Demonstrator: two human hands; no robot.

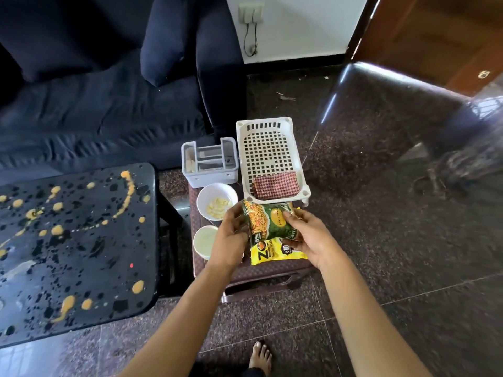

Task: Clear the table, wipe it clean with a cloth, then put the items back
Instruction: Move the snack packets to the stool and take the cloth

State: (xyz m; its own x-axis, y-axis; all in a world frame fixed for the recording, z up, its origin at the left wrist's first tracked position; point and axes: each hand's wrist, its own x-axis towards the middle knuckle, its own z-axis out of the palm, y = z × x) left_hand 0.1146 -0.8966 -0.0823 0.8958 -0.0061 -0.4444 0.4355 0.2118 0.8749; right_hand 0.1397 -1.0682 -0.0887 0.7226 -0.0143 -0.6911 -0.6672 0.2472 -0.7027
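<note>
Nearest, at the bottom of the frame, a bare foot (260, 356) stands on the speckled stone floor (408, 268), and two bare forearms reach up toward the centre. Both hands grip one green snack packet (268, 223): the left hand (231, 235) pinches its left edge, the right hand (307, 238) closes on its right side, fingers curled over the top corner. Just under it lies a yellow snack packet (272, 254), resting on a low brown stool (258, 273). On the stool's left side stand two white bowls: the nearer bowl (204, 242) is partly hidden by the left wrist, the farther bowl (217, 200) holds pale yellow pieces. Beyond them sits a grey plastic caddy (209, 161), and to its right a white perforated tray (269, 156) with a folded red checked cloth (275, 185) lying in its near end. At the left of the frame the black table (76, 240) is bare of items but spattered with yellow-orange blobs and dark wet spots. Farther back, the upper left shows a dark blue sofa (95, 104), and the upper right a dark glossy chair (394, 118).
</note>
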